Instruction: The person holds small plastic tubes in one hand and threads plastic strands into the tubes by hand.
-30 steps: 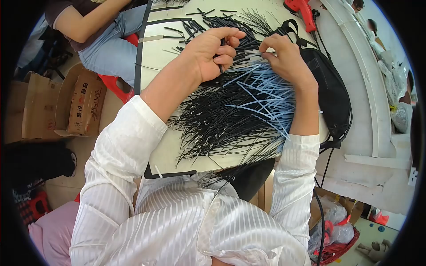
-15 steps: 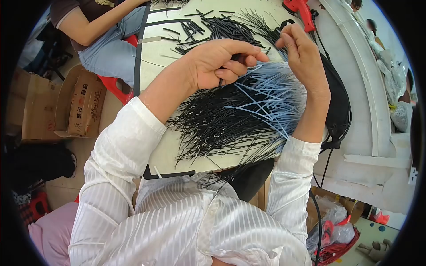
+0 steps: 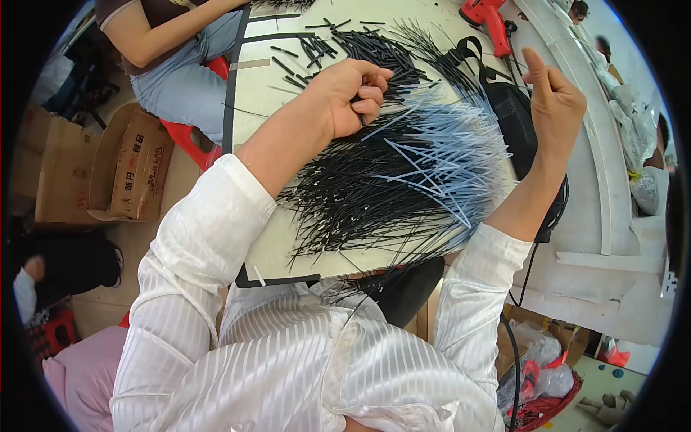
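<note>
Fingers of my left hand [image 3: 354,93] are curled round a short black tube, just below a pile of black tubes [image 3: 374,54]. My right hand [image 3: 556,104] is raised at the right, over the black bag, thumb up and fingers bent; whether a thin wire is between them is too small to see. Between my forearms lies a broad bundle of thin black wires [image 3: 353,194], with light blue sleeves [image 3: 446,155] on its right part. The bundle rests on a pale board [image 3: 270,245] with a dark edge.
A red heat gun [image 3: 491,25] lies at the top right, with a black bag [image 3: 507,119] below it. Another person's arm [image 3: 162,36] is at the upper left. Cardboard boxes [image 3: 133,169] stand on the floor at the left; plastic bags [image 3: 543,349] lie low at the right.
My right hand has moved right, away from the bundle and my left hand. My left hand moved right, then back left, still curled. A hand has appeared at the far left edge.
</note>
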Demonstrator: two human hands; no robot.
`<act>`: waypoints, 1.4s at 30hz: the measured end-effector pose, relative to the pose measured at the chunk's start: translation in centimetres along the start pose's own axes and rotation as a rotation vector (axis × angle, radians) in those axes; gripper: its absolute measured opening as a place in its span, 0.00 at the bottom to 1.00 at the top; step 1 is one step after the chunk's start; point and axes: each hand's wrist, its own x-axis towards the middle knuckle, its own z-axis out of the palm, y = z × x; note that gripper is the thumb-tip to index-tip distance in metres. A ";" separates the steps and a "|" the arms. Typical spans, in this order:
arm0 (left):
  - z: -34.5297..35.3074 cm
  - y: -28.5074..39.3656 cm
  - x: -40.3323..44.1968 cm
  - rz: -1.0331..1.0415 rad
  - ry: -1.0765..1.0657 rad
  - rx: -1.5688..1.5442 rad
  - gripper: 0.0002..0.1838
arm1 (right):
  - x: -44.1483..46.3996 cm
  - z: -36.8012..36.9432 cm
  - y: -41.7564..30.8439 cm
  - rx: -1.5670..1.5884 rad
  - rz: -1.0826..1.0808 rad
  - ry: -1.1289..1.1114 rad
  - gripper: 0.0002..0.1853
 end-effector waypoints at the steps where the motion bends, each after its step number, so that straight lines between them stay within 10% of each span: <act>1: 0.2 -0.1 0.0 0.015 0.035 -0.012 0.08 | 0.0 -0.1 0.1 0.016 0.016 -0.076 0.20; 9: -0.3 0.4 0.0 0.041 0.033 -0.101 0.06 | 0.4 -2.6 1.6 0.265 0.038 -0.140 0.16; 14: -0.3 0.4 0.0 0.052 0.001 -0.096 0.06 | 0.8 -1.7 0.2 0.447 0.423 0.118 0.14; 18: -0.3 0.3 0.0 0.042 0.031 -0.066 0.06 | 0.3 -2.2 0.7 0.057 0.091 -0.710 0.11; 24: -0.2 0.1 0.2 0.059 0.040 -0.044 0.06 | 0.1 -5.3 0.3 0.328 0.312 -0.411 0.07; 34: -0.3 0.4 0.2 0.084 0.062 -0.025 0.05 | -0.1 -3.6 5.2 0.808 -0.142 -0.605 0.07; 38: -0.3 0.4 0.3 0.074 0.041 -0.036 0.05 | 0.4 -3.5 3.9 0.730 0.321 -0.320 0.11; 42: -0.2 0.7 0.4 0.056 0.008 -0.022 0.06 | 0.9 -4.1 1.6 0.586 0.297 -0.381 0.12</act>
